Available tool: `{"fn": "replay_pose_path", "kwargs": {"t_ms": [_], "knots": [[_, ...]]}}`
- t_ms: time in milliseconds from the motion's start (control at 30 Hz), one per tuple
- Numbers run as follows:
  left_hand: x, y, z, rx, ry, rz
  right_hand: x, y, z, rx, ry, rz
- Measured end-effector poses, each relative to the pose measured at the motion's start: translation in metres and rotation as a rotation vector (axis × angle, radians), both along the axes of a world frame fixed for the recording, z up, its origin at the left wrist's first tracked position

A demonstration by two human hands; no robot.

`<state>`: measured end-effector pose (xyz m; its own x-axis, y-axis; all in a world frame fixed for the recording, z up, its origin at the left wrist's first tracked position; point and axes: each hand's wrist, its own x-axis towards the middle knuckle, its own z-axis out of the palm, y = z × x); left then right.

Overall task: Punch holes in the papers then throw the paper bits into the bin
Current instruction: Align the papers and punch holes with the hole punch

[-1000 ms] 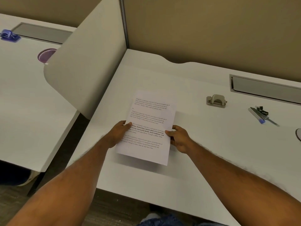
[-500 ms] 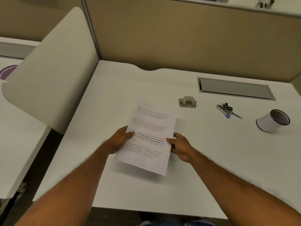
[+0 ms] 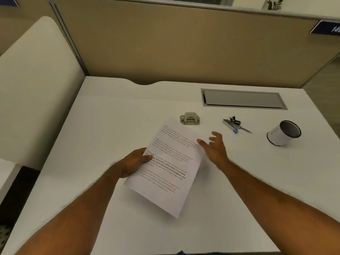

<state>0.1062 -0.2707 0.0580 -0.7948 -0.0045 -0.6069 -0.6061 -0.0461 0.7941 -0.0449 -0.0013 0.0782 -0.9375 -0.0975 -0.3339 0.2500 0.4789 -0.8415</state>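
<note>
White papers (image 3: 171, 162) bear black printed paragraphs; one bold line reads "Defined by a slower pace". The left hand (image 3: 134, 162) pinches them, tilted above the worktop (image 3: 128, 111) near the metal hole punch (image 3: 189, 118). The right hand (image 3: 215, 148) is just beside their edge, its fingers (image 3: 214, 134) spread and holding nothing.

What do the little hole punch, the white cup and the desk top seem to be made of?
The hole punch is probably metal, going by its dull silvery-grey sheen. The white cup has a smooth matte wall, plastic or painted metal; its dark inside looks finely dotted, maybe mesh. The desk top is likely matte white laminate, even and grainless.
</note>
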Motion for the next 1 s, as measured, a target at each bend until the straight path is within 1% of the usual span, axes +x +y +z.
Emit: {"fn": "replay_pose_path", "kwargs": {"t_ms": [67,100,133,267,367,433,500,700,767,833,900,1000], "knots": [[-0.012,0.006,0.000,0.002,-0.017,-0.045,-0.024,0.009,0.002,0.124,0.139,0.120],[-0.018,0.009,-0.001,0.005,-0.024,-0.072,-0.035,0.011,0.004,0.164,0.149,0.185],[-0.024,0.012,-0.001,0.015,-0.030,-0.101,-0.047,0.013,0.005,0.194,0.115,0.252],[-0.050,0.022,0.000,0.057,-0.062,-0.196,-0.080,0.017,0.008,0.256,-0.146,0.516],[-0.069,0.026,-0.001,0.059,-0.089,-0.240,-0.096,0.026,-0.002,0.186,-0.299,0.610],[-0.081,0.024,-0.003,0.047,-0.102,-0.266,-0.102,0.032,-0.009,0.075,-0.375,0.590],[-0.093,0.022,-0.006,0.034,-0.116,-0.300,-0.107,0.038,-0.015,-0.005,-0.409,0.534],[-0.125,0.001,-0.014,0.028,-0.160,-0.314,-0.120,0.052,-0.035,-0.130,-0.488,0.403],[-0.130,-0.014,-0.017,0.028,-0.164,-0.267,-0.125,0.059,-0.042,-0.150,-0.489,0.353],[-0.131,-0.028,-0.023,0.057,-0.167,-0.165,-0.128,0.066,-0.047,-0.202,-0.495,0.285],[-0.128,-0.034,-0.032,0.149,-0.169,-0.056,-0.129,0.070,-0.053,-0.256,-0.506,0.209],[-0.124,-0.024,-0.045,0.255,-0.157,0.052,-0.126,0.072,-0.064,-0.307,-0.504,0.119]]}}
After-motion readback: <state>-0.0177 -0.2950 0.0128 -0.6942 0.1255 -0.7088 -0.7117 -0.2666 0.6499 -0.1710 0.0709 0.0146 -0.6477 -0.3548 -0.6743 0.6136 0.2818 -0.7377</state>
